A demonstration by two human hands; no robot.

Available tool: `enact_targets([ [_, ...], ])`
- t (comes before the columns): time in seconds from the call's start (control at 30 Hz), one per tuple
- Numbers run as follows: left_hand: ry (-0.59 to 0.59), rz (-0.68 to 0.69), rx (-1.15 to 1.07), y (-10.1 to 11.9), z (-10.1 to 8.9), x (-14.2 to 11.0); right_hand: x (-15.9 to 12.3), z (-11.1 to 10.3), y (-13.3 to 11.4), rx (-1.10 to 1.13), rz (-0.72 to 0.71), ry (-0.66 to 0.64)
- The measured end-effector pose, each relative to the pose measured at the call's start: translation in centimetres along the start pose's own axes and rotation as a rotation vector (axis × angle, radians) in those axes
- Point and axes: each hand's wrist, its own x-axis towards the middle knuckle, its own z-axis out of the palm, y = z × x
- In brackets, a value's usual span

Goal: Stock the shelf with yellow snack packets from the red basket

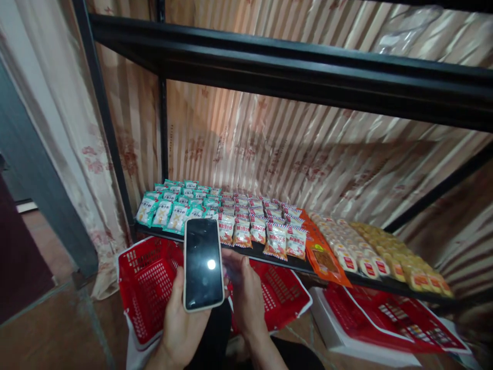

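My left hand holds a phone upright, its dark screen facing me with a light spot reflected on it. My right hand is just to the right of the phone, fingers stretched out and held together, holding nothing. Both hands hover over a red plastic basket on the floor. Behind them a low black shelf carries rows of snack packets: green-and-white ones at the left, red-and-white ones in the middle, an orange packet and small yellow packets at the right.
A black metal rack frame runs overhead, with a striped curtain behind it. More red baskets lie under the shelf at the right. A grey door edge and brown tiled floor are at the left.
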Motion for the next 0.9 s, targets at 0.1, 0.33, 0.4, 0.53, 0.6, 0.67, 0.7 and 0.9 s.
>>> enact_targets([
  [0.1,0.028,0.008,0.024,0.1,0.1,0.6,0.5,-0.1,0.3,0.013,-0.006,0.023],
  [0.33,0.0,0.031,0.063,0.8,0.1,1.4,1.7,0.9,0.8,0.03,0.022,0.055],
  [0.4,0.009,0.068,0.068,1.1,-0.1,1.4,2.1,1.5,1.4,0.051,0.029,0.049],
  [0.53,0.046,0.129,0.074,1.8,-0.5,1.5,2.7,2.4,2.6,0.105,0.09,0.045],
  [0.6,0.064,0.15,0.089,1.9,-0.6,1.6,3.0,2.6,2.8,0.105,0.113,0.052],
  [0.67,0.08,0.162,0.098,1.9,-0.6,1.7,3.2,2.6,2.9,0.101,0.106,0.059],
  [0.7,0.085,0.164,0.099,1.8,-0.6,1.8,3.3,2.5,2.9,0.099,0.1,0.062],
  [0.9,0.091,0.142,0.086,1.4,-0.6,2.4,3.7,1.9,3.1,0.088,0.08,0.061],
])
